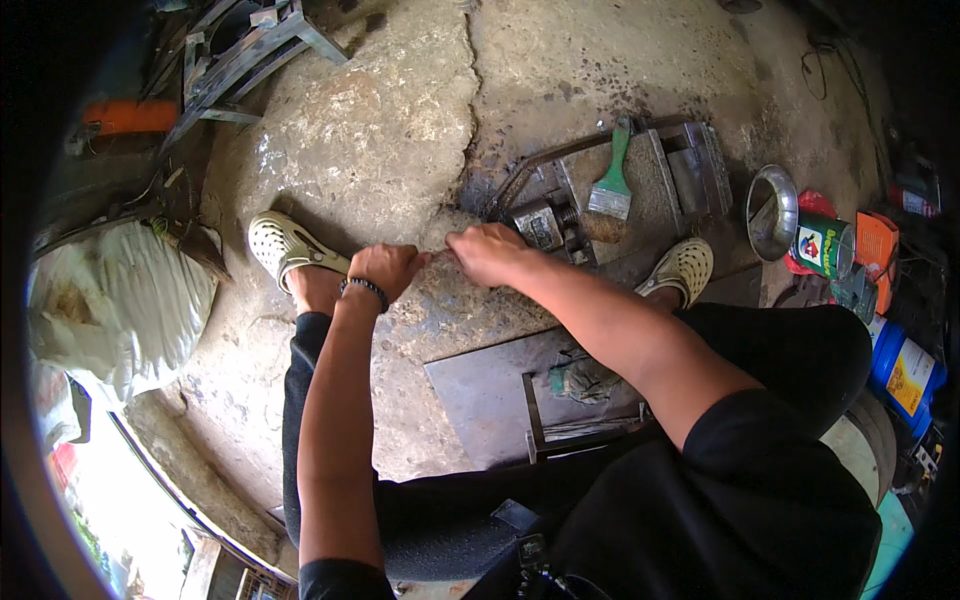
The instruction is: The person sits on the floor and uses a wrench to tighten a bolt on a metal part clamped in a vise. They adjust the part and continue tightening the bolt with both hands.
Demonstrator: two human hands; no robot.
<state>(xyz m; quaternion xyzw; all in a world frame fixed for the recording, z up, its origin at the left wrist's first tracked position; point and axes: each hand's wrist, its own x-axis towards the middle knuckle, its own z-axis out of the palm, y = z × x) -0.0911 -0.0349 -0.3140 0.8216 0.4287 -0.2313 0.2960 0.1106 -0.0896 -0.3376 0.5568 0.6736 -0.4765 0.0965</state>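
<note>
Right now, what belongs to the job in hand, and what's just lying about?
Likely in use:
Left hand and right hand, closed around a small thin piece, too small to identify
Vise-like metal fixture near the right hand, with a green-handled brush on it

Likely lying about:
Metal bowl
Orange box
Blue bucket
White sack
Flat metal sheet

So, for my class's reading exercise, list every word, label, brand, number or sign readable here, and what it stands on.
I won't copy out wording or brands, but print shows here:
Green can: pale lettering above a white panel with a coloured emblem.
Blue tub: yellow-and-white label, its print too small to read.
Orange package: dark marks, too small to read.
Paintbrush: no lettering I can make out.
</note>
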